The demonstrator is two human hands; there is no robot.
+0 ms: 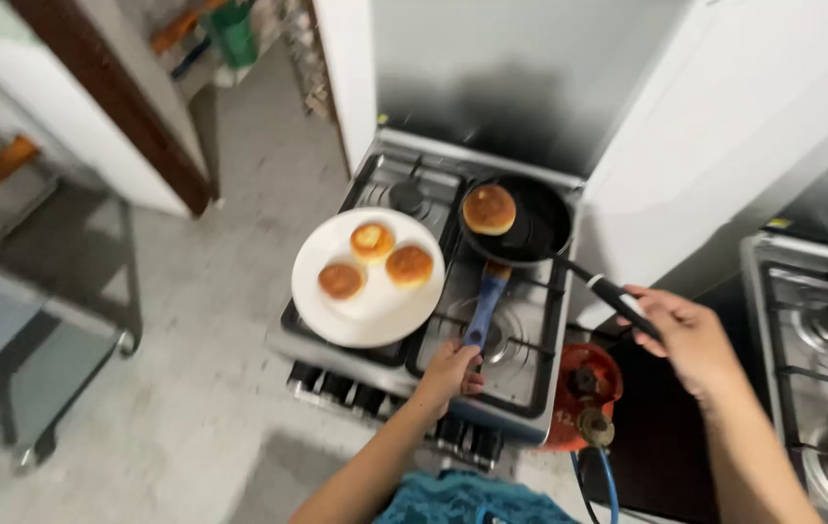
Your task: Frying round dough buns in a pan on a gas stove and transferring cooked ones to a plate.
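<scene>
Hands [453, 369] probably gripping spatula [485, 301], pan [540, 228]

Illumination is even and moderately bright, indoor in character; the source itself lies outside the view. A broad soft shadow darkens the grey wall panel [521, 78] behind the stove [521, 388], deepest just above the black pan [540, 228]. The white plate [375, 315] is the brightest surface, close to washed out, with little surface detail. The white cabinet [754, 126] at right reads clean, without glare. Sharpness is fair at centre: the left hand [450, 371] and right hand [688, 335] show slight softness. Edges degrade markedly. The metal rack [65, 320] at left is smeared and stretched, and the shelf items at the top left are indistinct. Wide-angle distortion bends straight lines towards the corners.
</scene>
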